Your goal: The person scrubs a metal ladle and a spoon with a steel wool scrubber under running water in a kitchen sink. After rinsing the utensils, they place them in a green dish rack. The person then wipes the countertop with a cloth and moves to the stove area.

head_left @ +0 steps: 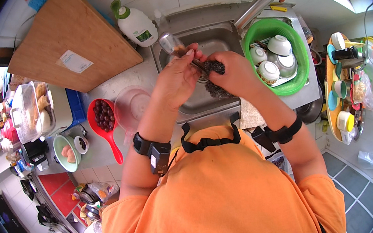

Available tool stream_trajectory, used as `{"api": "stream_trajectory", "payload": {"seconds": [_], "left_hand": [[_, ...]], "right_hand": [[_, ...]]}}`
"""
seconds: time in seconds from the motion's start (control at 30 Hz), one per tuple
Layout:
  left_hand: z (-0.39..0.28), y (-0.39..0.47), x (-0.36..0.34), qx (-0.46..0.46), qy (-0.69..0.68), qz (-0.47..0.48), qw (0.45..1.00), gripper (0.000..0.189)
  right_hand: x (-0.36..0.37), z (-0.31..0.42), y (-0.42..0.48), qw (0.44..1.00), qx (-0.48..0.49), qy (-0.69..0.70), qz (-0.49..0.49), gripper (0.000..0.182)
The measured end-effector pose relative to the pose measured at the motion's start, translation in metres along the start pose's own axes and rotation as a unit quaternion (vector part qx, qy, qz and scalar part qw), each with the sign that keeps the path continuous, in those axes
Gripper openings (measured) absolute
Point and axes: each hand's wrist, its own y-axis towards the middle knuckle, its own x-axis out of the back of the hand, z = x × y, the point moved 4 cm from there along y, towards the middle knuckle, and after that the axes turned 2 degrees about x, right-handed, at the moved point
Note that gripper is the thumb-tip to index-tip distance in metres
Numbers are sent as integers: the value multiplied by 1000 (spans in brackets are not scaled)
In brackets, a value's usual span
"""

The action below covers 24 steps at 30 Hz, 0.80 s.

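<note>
Over the stainless steel sink [219, 39], my left hand [181, 75] grips a long utensil with a metal head and a brown handle [180, 51]; what kind of utensil it is I cannot tell. Dark metal scouring wool [220, 89] is pinched in my right hand [233, 74] against the handle's lower end. Part of the wool hangs below the fingers, above the basin. The sink drain is partly hidden behind both hands. A chrome faucet [258, 6] reaches in from the upper right of the basin.
Right of the sink stands a green basket [302, 64] with bowls. Left are a white pump bottle [137, 28], a wooden board [68, 36], a clear plastic basin [131, 105] and a red strainer [111, 143] of grapes. A beige cloth [250, 115] hangs at the front edge.
</note>
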Motion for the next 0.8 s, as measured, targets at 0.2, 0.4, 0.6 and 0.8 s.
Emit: {"api": "stream_trajectory", "payload": {"seconds": [0.2,0.4,0.6,0.8], "left_hand": [[-6,-8,-12,-17,24,2,1000,18],[-9,-6,5,-49,4,17,999,20],[-5,-13,-19,-69,57,1,996,22],[-2,-11,-15,-93,76,-9,993,17]], "right_hand": [[14,-18,4,968,-70,201,133,36],[37,6,-21,994,5,98,-48,34],[11,54,-13,959,218,-135,-124,35],[-9,46,-10,970,133,-187,-86,29]]}}
